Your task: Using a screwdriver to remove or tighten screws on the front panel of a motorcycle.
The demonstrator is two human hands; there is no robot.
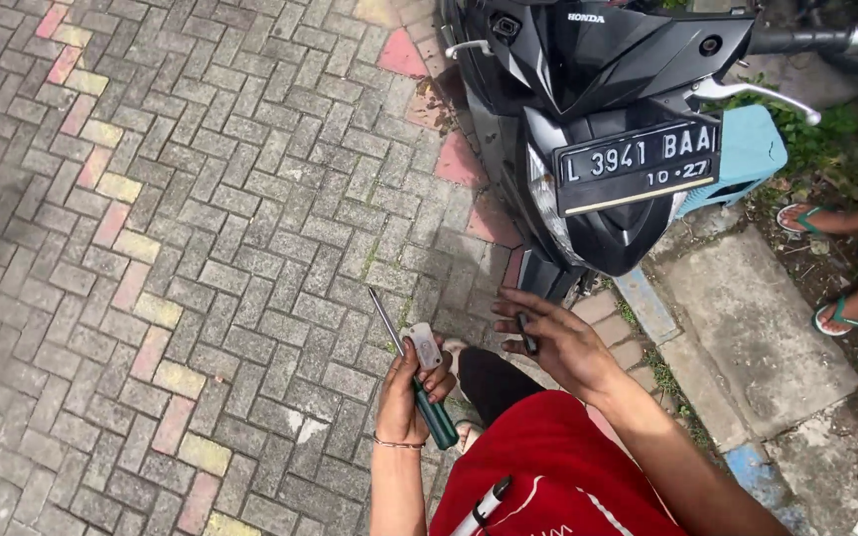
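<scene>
My left hand [407, 397] grips a screwdriver [411, 369] with a green handle and a metal shaft that points up and left, together with a small pale flat part [425, 346] pressed under the thumb. My right hand [558, 342] is held out in front of the black scooter [598, 109], fingers spread, with a small dark piece [526, 335] pinched between the fingers. The scooter's front, with its dark number plate [638, 164], stands just beyond my right hand. My red garment and dark trouser leg fill the bottom of the view.
Grey paving bricks [201, 248] with a diagonal line of red and yellow ones cover the left. A concrete slab [757, 328] lies right of the scooter. Another person's feet in green sandals [826, 268] rest at the right edge. A light blue object [752, 149] sits behind the scooter.
</scene>
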